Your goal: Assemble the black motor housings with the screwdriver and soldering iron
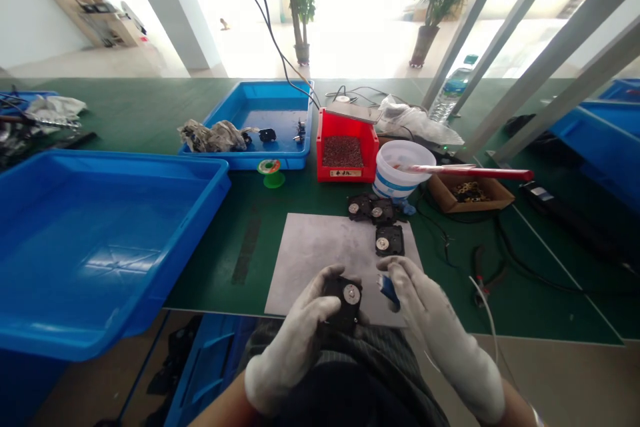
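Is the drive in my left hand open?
Yes, open: the drive in the left hand shows a bare silver spindle hub, with no cover over it.

**Black disk unit [347, 300] gripped in the gloved left hand [293, 340]**

The gloved right hand [433, 320] pinches a small blue object [389, 290] just beside the unit, over a grey sheet [320, 260] on the green desk [220, 267]. Three more black disk units [389, 241] lie at the sheet's far end. Beyond them stand a white bucket [397, 177], a red bin [345, 173] of dark granules and a blue tray [250, 161]; a larger blue tray [90, 240] sits to the left.
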`<state>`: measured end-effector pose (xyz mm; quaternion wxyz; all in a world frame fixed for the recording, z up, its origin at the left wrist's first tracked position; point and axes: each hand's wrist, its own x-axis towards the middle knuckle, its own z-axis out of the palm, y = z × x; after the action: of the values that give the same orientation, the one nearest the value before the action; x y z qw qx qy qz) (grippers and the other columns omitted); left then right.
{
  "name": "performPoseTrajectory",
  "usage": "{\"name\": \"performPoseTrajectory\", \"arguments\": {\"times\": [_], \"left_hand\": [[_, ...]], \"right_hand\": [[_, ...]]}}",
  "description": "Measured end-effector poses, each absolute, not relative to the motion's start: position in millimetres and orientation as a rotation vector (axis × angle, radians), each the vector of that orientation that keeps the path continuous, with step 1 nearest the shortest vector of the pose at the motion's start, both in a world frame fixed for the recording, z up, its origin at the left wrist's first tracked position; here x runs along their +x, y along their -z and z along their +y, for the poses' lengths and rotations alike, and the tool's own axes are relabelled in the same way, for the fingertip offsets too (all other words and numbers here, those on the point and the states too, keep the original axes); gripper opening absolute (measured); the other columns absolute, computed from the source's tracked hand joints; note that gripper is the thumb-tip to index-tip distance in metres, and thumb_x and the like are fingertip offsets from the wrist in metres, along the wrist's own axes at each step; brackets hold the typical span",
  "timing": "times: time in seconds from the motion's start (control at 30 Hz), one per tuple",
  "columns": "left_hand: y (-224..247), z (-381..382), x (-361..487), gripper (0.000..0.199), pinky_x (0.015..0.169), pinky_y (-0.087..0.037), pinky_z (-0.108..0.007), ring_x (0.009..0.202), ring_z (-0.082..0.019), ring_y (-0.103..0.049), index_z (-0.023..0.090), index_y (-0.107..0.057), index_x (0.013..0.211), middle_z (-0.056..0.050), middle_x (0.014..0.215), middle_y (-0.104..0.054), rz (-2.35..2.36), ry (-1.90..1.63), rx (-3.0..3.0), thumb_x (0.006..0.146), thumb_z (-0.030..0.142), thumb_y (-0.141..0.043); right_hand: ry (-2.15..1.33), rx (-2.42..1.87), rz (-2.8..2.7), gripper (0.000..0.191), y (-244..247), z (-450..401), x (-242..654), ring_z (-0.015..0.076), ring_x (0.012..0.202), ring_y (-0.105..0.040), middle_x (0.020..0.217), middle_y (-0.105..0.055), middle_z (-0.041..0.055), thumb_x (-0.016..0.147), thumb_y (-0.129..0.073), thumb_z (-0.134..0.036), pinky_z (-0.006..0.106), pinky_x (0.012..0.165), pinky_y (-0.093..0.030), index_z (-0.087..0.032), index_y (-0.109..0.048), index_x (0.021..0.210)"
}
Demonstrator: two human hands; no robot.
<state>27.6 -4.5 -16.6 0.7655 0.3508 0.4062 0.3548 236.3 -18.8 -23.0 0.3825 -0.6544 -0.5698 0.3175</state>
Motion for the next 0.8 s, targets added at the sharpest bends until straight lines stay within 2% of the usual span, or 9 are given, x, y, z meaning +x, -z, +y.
{"name": "performPoseTrajectory", "arguments": {"times": [0.07, 0.13, 0.3, 0.5, 0.6, 0.8], "left_hand": [[19.6, -5.0, 26.7, 0.05, 0.088, -0.058, -0.036, 0.1, -0.025, -0.072, 0.022, -0.065, 0.129, -0.009, 0.125, -0.072, 0.878, -0.741, 0.732, 0.081, 0.024, -0.075], [23.1, -6.1, 27.9, 0.05, 0.08, -0.057, -0.032, 0.087, -0.021, -0.071, 0.022, -0.066, 0.126, -0.008, 0.123, -0.073, 0.866, -0.725, 0.721, 0.077, 0.024, -0.077], [25.1, -8.3, 31.5, 0.053, 0.091, -0.054, -0.034, 0.109, -0.027, -0.068, 0.02, -0.069, 0.128, -0.011, 0.127, -0.073, 0.845, -0.716, 0.777, 0.077, 0.025, -0.08], [17.3, -11.1, 30.1, 0.058, 0.109, -0.049, -0.042, 0.136, -0.036, -0.057, 0.02, -0.067, 0.136, -0.012, 0.141, -0.068, 0.841, -0.726, 0.794, 0.079, 0.028, -0.078], [16.6, -10.6, 28.7, 0.058, 0.111, -0.048, -0.044, 0.136, -0.036, -0.058, 0.02, -0.067, 0.135, -0.011, 0.14, -0.069, 0.829, -0.726, 0.806, 0.08, 0.03, -0.079], [23.6, -5.1, 24.9, 0.061, 0.104, -0.053, -0.042, 0.127, -0.036, -0.064, 0.021, -0.068, 0.136, -0.012, 0.135, -0.071, 0.819, -0.692, 0.875, 0.078, 0.034, -0.082]], "right_hand": [[-0.675, -1.711, -1.569, 0.038, 13.5, -21.7, 238.2, 0.019, 0.071, -0.075, 0.082, -0.077, 0.0042, 0.107, -0.041, -0.048, 0.026, 0.064, -0.056, -0.024, -0.069, 0.099], [-0.638, -1.672, -1.704, 0.028, 2.8, -25.3, 234.7, 0.0162, 0.062, -0.073, 0.073, -0.076, -0.0002, 0.104, -0.048, -0.039, 0.024, 0.059, -0.051, -0.025, -0.069, 0.093], [-0.511, -1.509, -1.814, 0.017, -8.3, -28.1, 221.1, 0.0135, 0.06, -0.074, 0.07, -0.076, -0.0029, 0.098, -0.056, -0.027, 0.022, 0.059, -0.049, -0.024, -0.069, 0.088], [-0.412, -1.465, -1.865, 0.014, -5.5, -25.4, 220.6, 0.0145, 0.062, -0.074, 0.072, -0.077, -0.002, 0.098, -0.059, -0.026, 0.023, 0.061, -0.05, -0.023, -0.072, 0.093], [-0.396, -1.469, -1.889, 0.014, -6.3, -25.3, 220.9, 0.0158, 0.064, -0.075, 0.076, -0.079, -0.0002, 0.098, -0.059, -0.026, 0.024, 0.063, -0.052, -0.023, -0.072, 0.096], [-0.349, -1.446, -1.902, 0.013, -7.3, -24.3, 220.5, 0.0171, 0.065, -0.076, 0.077, -0.079, 0.0005, 0.099, -0.059, -0.026, 0.026, 0.065, -0.052, -0.023, -0.071, 0.094]]}}
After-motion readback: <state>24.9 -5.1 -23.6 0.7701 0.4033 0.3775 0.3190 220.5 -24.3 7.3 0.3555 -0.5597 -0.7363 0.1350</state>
